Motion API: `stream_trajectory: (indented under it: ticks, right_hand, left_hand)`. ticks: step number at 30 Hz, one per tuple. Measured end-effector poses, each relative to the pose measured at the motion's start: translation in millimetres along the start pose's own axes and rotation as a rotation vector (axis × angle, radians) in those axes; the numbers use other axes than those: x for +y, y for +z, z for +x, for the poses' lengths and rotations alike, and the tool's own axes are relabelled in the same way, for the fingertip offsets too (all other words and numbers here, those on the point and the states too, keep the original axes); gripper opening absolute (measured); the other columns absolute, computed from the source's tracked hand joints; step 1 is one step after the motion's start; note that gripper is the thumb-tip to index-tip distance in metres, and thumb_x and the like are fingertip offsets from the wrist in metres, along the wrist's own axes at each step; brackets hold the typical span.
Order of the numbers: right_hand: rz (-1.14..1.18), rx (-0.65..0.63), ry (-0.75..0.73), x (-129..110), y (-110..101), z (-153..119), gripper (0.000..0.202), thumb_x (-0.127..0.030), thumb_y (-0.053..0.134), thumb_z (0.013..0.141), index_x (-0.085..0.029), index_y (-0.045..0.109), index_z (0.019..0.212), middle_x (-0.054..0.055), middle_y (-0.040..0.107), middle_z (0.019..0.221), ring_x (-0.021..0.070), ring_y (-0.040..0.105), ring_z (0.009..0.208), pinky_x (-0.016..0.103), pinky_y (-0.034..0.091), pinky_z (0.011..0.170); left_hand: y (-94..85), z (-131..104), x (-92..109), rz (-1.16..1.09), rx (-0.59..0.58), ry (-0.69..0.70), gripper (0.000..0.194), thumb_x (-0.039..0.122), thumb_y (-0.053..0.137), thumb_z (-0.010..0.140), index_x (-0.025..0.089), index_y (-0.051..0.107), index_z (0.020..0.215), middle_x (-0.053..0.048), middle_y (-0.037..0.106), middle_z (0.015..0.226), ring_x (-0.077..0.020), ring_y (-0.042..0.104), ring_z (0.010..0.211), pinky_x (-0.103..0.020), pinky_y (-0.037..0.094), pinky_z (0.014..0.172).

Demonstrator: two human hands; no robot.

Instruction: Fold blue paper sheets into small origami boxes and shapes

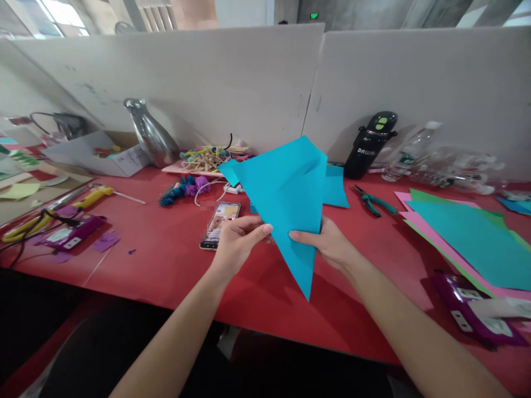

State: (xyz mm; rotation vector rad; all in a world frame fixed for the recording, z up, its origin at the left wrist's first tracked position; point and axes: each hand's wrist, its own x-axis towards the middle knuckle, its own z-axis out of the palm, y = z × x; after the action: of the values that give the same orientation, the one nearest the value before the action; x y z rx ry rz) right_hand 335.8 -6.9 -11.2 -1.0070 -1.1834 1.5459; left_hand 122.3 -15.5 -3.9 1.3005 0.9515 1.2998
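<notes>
Between my two hands, above the table, is a folded sheet of blue paper (286, 193), its sharp point hanging down. My left hand (238, 240) pinches its left edge, thumb in front and fingers partly hidden behind. On the right edge my right hand (327, 240) is closed, its thumb lying across the front face and its fingers behind the paper. Just behind my left hand lies a phone (219, 218) with its screen lit. More blue paper (336, 187) shows behind the folded sheet.
The red table (166, 265) carries pliers (371, 200), a black bottle (367, 149) and stacked coloured paper (477, 237) on the right. A steel jug (149, 132), a pile of small sticks (211, 159) and a purple power strip (72, 232) are on the left. White panels (186, 83) stand behind.
</notes>
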Motion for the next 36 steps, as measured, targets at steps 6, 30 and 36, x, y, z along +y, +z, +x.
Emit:
stream_trajectory:
  ticks: [6,30,36]
  right_hand:
    - [0.010,-0.003,-0.010,-0.4,0.4,-0.5,0.063,-0.032,0.091,0.063,-0.024,0.067,0.120,0.009,0.072,0.123,0.0368,0.068,0.113,0.055,0.059,0.095]
    - [-0.063,0.012,-0.029,-3.1,0.3,-1.4,0.062,-0.036,0.090,0.062,-0.025,0.067,0.118,0.009,0.072,0.123,0.0384,0.067,0.113,0.058,0.058,0.095]
    - [-0.132,0.040,-0.081,-2.1,-0.1,-0.9,0.064,-0.039,0.089,0.063,-0.026,0.065,0.121,0.010,0.071,0.125,0.0392,0.067,0.113,0.058,0.058,0.093]
  left_hand:
    - [0.2,-0.1,-2.9,-0.013,0.005,0.012,0.021,0.036,0.082,0.076,0.016,0.076,0.078,-0.006,0.075,0.072,-0.0167,0.071,0.063,-0.027,0.061,0.062]
    - [-0.4,-0.5,2.9,0.071,-0.026,0.005,0.017,0.035,0.077,0.081,0.018,0.079,0.079,-0.006,0.075,0.071,-0.0169,0.071,0.063,-0.028,0.061,0.063]
    - [1.1,-0.8,5.0,0.169,0.027,0.001,0.019,0.038,0.076,0.081,0.019,0.080,0.080,-0.005,0.075,0.071,-0.0182,0.071,0.065,-0.030,0.061,0.064]
